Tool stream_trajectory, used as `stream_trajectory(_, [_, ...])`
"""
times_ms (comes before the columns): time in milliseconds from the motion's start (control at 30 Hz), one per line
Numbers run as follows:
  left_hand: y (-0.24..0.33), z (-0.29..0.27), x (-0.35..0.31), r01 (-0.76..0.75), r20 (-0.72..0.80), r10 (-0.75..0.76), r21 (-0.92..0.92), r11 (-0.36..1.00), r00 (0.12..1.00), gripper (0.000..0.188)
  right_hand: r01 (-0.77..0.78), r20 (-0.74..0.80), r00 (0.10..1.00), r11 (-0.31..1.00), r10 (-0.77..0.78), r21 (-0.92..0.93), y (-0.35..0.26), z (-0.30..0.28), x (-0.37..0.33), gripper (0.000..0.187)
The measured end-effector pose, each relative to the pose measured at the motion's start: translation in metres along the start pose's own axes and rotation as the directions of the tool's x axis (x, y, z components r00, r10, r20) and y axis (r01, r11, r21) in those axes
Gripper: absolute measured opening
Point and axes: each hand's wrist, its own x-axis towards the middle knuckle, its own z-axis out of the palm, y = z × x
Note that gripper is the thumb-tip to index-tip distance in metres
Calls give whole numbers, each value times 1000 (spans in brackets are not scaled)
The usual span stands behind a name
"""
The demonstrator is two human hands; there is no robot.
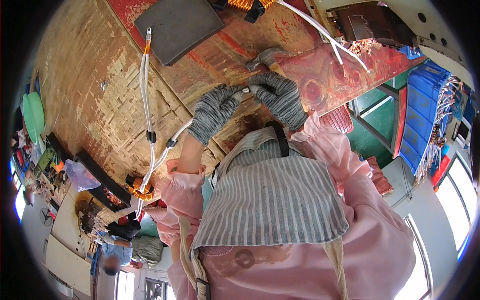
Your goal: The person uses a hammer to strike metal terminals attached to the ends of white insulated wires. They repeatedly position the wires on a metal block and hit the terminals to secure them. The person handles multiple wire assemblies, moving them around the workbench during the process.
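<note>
Both my hands wear grey knit gloves and meet over a worn wooden workbench (95, 85). My left hand (214, 112) pinches the end of a white sleeved wire (172, 141) that runs down left to a copper coil (140, 190) at the bench edge. My right hand (280, 97) closes on the same wire end, at a small metal tip (245, 90) between the two hands. A hammer (265, 57) lies on the red part of the bench just beyond my right hand.
A dark grey pad (177, 25) lies at the far side, with another copper coil (245, 4) and white leads (330, 40) beside it. A second white wire (145, 85) crosses the bench. Blue crates (425, 115) stand right. Another person (115, 250) works at lower left.
</note>
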Motion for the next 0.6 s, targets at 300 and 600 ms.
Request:
stream_trajectory(300, [0,0,-2,-17,6,18,-121,993,1000,30,76,152,987,979,-47,-187,10,-7,8,24])
stream_trajectory(600, [1,1,-19,16,-278,7,81,997,961,33,75,273,961,988,-35,-137,19,-7,21,28])
